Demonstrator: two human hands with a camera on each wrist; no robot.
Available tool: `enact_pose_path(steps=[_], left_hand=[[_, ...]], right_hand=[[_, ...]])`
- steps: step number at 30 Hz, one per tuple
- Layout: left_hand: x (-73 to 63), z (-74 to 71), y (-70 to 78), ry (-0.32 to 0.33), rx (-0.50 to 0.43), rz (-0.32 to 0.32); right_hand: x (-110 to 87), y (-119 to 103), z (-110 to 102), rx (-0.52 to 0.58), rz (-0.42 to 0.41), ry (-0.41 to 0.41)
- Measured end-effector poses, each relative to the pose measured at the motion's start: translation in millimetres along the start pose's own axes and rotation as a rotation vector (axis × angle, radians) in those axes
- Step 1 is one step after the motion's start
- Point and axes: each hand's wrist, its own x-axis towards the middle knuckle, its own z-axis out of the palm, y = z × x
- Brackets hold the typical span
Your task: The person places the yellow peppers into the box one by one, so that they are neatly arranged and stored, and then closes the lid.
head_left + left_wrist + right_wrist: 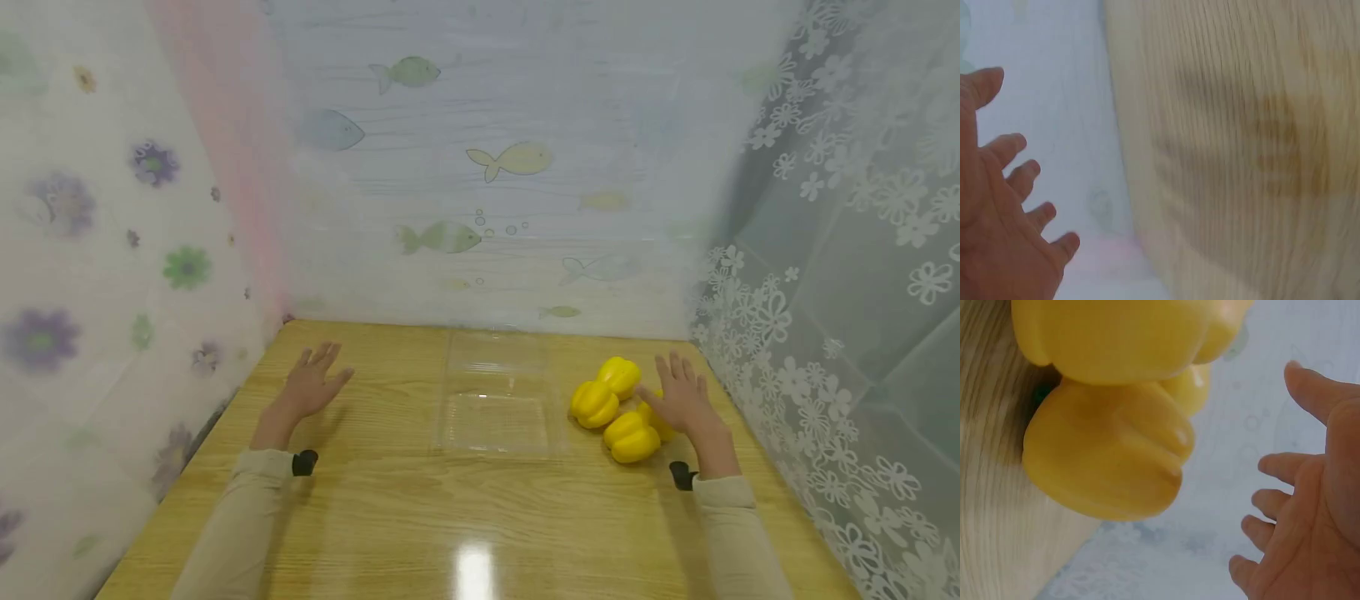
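Observation:
Several yellow bell peppers [632, 437] lie grouped on the right side of the table. My right hand [684, 402] hovers over the rightmost pepper [1110, 453], fingers spread, partly hiding it in the head view; the right wrist view shows a gap between palm and pepper. On the left, my left hand [306, 390] is held above bare wood with its fingers apart, and its shadow falls on the tabletop in the left wrist view. A clear plastic container [498, 425] with its lid [497, 350] folded back sits between the hands.
The wooden table [375, 517] meets a fish-patterned curtain [495, 200] at the back. Flowered sheets hang at the left [97, 275] and right [847, 333]. Dark wrist cameras sit at both cuffs.

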Motion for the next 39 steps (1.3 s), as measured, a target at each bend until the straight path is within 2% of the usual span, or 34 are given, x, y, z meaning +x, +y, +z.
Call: enact_pose_path(steps=[3,6,10,13,16,21,25,32,39], left_hand=[[-1.7,9.6,3.5,0.009,-0.206,0.050],[-4.7,21.8,6.9,0.039,-0.394,0.081],[-7.6,35.6,13.7,0.095,-0.578,0.118],[-9.1,44.5,18.8,0.095,-0.697,0.137],[-9.9,55.0,22.1,0.058,-0.759,0.147],[-11.4,71.3,28.2,-0.029,-0.834,0.151],[-11.1,81.5,37.4,-0.076,-0.880,0.165],[-8.5,100.8,57.9,-0.125,-0.921,0.236],[-5.5,113.4,72.0,-0.111,-0.950,0.243]], right_hand=[[-3.7,-2,0,0.075,-0.062,0.010],[-8.4,-4,0,0.217,-0.129,0.002],[-14.9,-5,1,0.406,-0.206,-0.014],[-18.5,-2,4,0.483,-0.252,-0.037],[-21.4,3,9,0.492,-0.278,-0.087],[-23.1,9,16,0.400,-0.321,-0.193],[-23.9,13,19,0.350,-0.349,-0.208],[-25.2,19,28,0.448,-0.392,-0.237],[-22.8,22,37,0.583,-0.452,-0.277]])
